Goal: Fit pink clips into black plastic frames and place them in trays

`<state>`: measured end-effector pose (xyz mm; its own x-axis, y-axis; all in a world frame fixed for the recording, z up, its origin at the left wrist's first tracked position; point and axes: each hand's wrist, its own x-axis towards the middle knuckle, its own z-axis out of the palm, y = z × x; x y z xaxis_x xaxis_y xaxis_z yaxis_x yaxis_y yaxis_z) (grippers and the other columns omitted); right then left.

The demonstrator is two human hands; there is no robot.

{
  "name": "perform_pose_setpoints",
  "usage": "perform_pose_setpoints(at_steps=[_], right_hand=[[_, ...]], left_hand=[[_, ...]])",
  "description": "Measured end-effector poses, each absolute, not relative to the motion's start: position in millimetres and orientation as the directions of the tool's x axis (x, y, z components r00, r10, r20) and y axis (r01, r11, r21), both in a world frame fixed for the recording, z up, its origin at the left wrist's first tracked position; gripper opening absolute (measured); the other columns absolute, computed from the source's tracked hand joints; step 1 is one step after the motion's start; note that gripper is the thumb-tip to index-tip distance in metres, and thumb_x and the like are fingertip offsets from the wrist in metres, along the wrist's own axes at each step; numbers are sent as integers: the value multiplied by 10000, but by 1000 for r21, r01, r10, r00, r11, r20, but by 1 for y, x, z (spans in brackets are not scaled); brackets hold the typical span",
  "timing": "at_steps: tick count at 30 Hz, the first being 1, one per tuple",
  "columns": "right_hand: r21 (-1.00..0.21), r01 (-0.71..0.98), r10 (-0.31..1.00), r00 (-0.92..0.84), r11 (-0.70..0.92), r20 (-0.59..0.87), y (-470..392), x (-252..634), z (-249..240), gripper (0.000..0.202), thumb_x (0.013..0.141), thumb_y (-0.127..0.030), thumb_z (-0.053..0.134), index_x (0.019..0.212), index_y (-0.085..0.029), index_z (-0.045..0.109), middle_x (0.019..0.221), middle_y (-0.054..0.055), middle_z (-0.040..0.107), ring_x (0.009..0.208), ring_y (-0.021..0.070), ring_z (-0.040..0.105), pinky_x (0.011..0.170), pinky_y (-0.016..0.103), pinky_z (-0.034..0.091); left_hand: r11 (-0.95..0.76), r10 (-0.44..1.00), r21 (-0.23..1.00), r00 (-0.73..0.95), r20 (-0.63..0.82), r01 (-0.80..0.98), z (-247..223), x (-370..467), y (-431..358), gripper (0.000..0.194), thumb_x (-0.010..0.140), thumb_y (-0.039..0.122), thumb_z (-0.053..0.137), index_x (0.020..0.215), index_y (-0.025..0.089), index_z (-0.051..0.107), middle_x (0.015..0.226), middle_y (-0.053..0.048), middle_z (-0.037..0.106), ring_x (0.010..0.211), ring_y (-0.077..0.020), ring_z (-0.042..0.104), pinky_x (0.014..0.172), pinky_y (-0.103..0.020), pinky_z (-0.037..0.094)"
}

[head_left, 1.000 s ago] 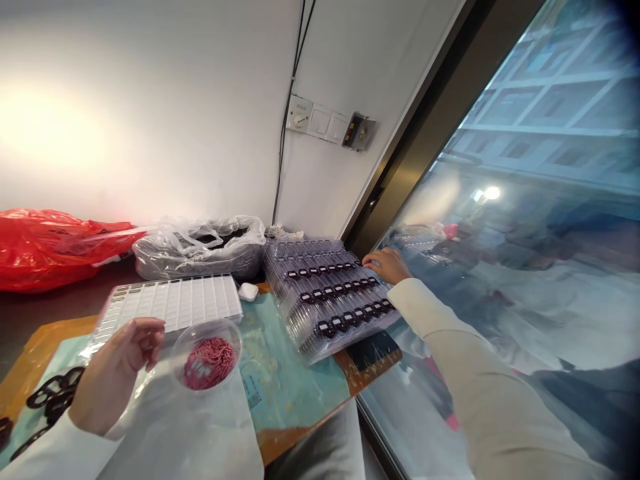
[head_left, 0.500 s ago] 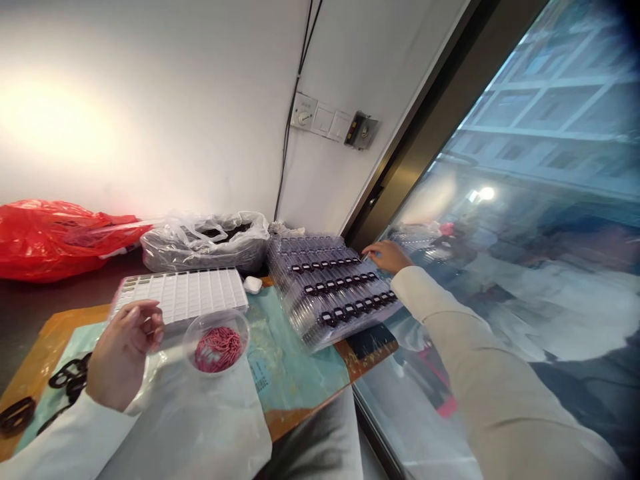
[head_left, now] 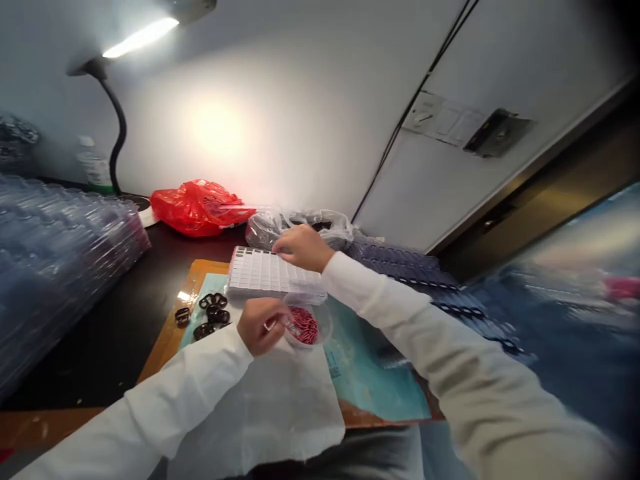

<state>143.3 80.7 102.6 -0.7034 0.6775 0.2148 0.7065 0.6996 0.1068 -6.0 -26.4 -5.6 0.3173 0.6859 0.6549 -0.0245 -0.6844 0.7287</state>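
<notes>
My left hand [head_left: 263, 325] is closed at the left rim of a round clear tub [head_left: 325, 325]. Its fingertips are pinched, and what they hold, if anything, is too small to make out. Inside the tub lie many small dark-pink stick-like pieces [head_left: 304, 326]. Over the back of a white tray with a grid of small compartments [head_left: 265, 270] is my right hand [head_left: 304, 248], its fingers curled together. Whatever may be between them is hidden. Dark pieces sit in several compartments along the tray's back left. Several glossy dark ring-shaped parts [head_left: 215, 313] lie left of my left hand.
Stacked clear plastic trays [head_left: 60, 247] stand at the left, and others with dark pieces [head_left: 400, 267] at the right, partly behind my right arm. A red bag [head_left: 197, 208], a clear bag [head_left: 263, 230] and a lamp [head_left: 120, 127] are along the wall.
My right hand has moved left from the clear trays by the window to the white compartment tray. My left hand has come to the tub's rim. The view has turned left.
</notes>
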Motion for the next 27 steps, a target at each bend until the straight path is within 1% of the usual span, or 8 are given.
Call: perform_pose_setpoints(at_steps=[5,9,11,13,17,22,25,27], right_hand=[[19,530,525,-844,848,111,93,62,57,135,814,-266,689,942,-281,727,905,-44,728,829,152,576,773,308,399],[32,359,355,-931,933,87,84,33,45,349,698,-361,795,1031,-301,708,965,-41,698,896,168,530,782,316,376],[48,313,309,-948,948,83,80,24,42,368,683,-359,805,1034,-296,712,1004,-28,678,923,174,507,787,324,363],[49,288,284,-956,956,75,77,17,39,289,705,-334,792,982,-282,727,1012,-23,668,943,175,497,795,326,355],[43,223,219,-973,974,69,72,9,37,50,811,-276,701,848,-249,721,928,-33,683,944,155,504,820,310,354],[12,208,204,-969,978,141,73,19,58,121,914,-256,562,879,-242,677,935,-27,689,898,137,538,795,273,393],[-27,290,288,-928,957,236,85,44,83,166,942,-202,488,944,-215,654,1010,16,671,872,119,568,746,245,418],[-103,308,325,-900,946,291,93,67,99,163,936,-187,488,928,-194,651,984,33,664,832,110,586,722,234,429]], left_hand=[[-860,435,511,519,736,-4,-6,-3,-26,166,724,193,547,736,235,708,544,-51,622,483,-176,531,539,-297,422],[-951,263,308,593,761,27,-13,2,-29,169,709,187,550,744,265,696,632,-66,675,557,-192,609,554,-299,456],[-962,233,272,608,759,29,-15,4,-29,173,711,186,551,753,269,696,681,-68,694,587,-196,626,552,-302,453],[-958,242,285,618,748,30,-17,4,-28,180,712,190,549,759,271,703,708,-68,705,586,-197,623,550,-309,446],[-908,373,417,530,762,40,-14,1,-25,169,703,250,552,722,280,717,660,-67,690,566,-205,594,581,-335,453],[-752,647,655,111,754,-67,-4,0,-30,230,756,391,557,641,249,696,591,-75,616,585,-219,539,659,-390,438],[-513,855,797,-110,506,-319,-1,3,-31,296,816,422,543,643,206,647,532,-36,526,518,-166,467,558,-323,387],[-298,954,799,-137,266,-523,0,6,-25,289,822,431,567,679,183,609,478,13,446,443,-120,397,472,-270,315]])
